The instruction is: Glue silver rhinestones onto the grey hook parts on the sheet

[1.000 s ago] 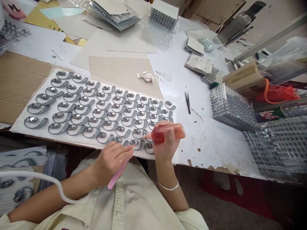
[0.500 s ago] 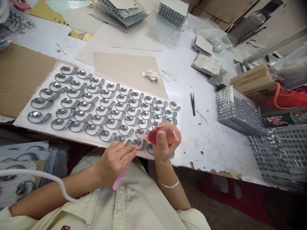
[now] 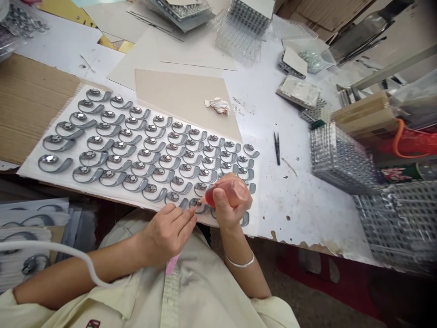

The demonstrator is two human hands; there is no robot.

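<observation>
My left hand (image 3: 170, 230) is closed around pink tweezers (image 3: 172, 264); their fine tip points at a jewelled piece (image 3: 195, 202) near the front edge of the sheet. Gripped in my right hand (image 3: 228, 207) is a clear squeeze bottle (image 3: 232, 193) of red-orange liquid, tilted with its nozzle down to the left. The nozzle is close to the tweezers' tip and that same piece; whether they touch cannot be made out. Rows of grey curved bands, each with a round stone setting, lie on a white padded sheet (image 3: 30, 167). My right hand hides several of them.
Black tweezers (image 3: 276, 148) and a thin stick (image 3: 289, 166) lie to the right. Crumpled tissue (image 3: 217, 105) rests on beige card (image 3: 177, 89). Stacked trays of small stones (image 3: 341, 157) stand at right. Brown cardboard (image 3: 34, 100) is at left. A white tube (image 3: 78, 257) crosses my left forearm.
My left hand has shifted slightly right with the pink tweezers. My right hand has tilted the bottle and brought its nozzle left and down to the piece. The view has shifted a little.
</observation>
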